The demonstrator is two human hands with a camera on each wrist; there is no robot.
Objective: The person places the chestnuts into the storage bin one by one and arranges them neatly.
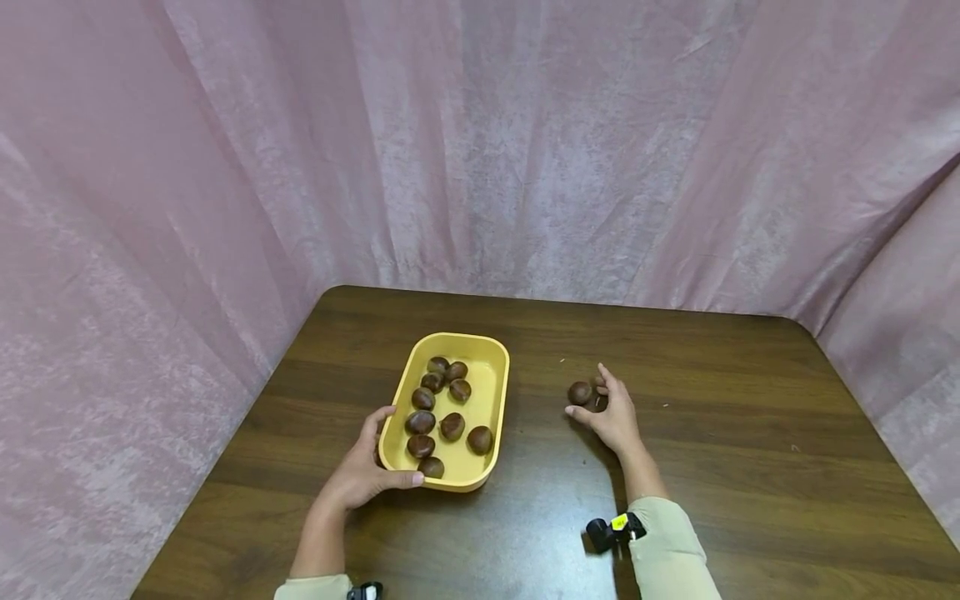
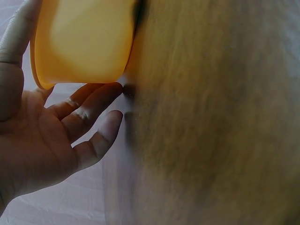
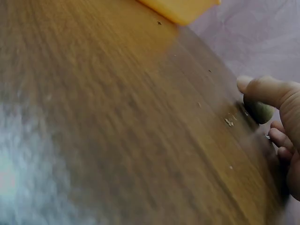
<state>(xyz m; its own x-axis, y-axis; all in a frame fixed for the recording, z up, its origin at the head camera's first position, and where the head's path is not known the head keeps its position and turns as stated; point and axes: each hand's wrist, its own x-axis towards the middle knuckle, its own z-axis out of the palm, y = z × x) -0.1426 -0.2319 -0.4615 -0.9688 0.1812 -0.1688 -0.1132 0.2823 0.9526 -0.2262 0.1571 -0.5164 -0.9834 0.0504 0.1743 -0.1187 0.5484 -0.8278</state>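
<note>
A yellow plastic tray (image 1: 491,400) with rounded corners holds several glossy brown chestnuts (image 1: 452,427), most of them along its left side. My left hand (image 1: 363,473) grips the near left corner, thumb over the rim and fingers along the outer wall. In the left wrist view, the tray wall (image 2: 89,42) lies between the thumb and the fingers. To the right of the tray, a single chestnut (image 1: 580,392) is on the table. My right hand (image 1: 617,421) reaches around it with thumb and fingers spread apart. The right wrist view shows this chestnut (image 3: 258,111) partly hidden behind the thumb.
Underneath is a dark brown wooden table (image 1: 750,467) with rounded far corners. Small pale crumbs (image 3: 229,122) are scattered near the single chestnut. Pink velvet curtains (image 1: 525,150) hang behind the table and at its sides. A black wrist camera (image 1: 600,535) sits at the right cuff.
</note>
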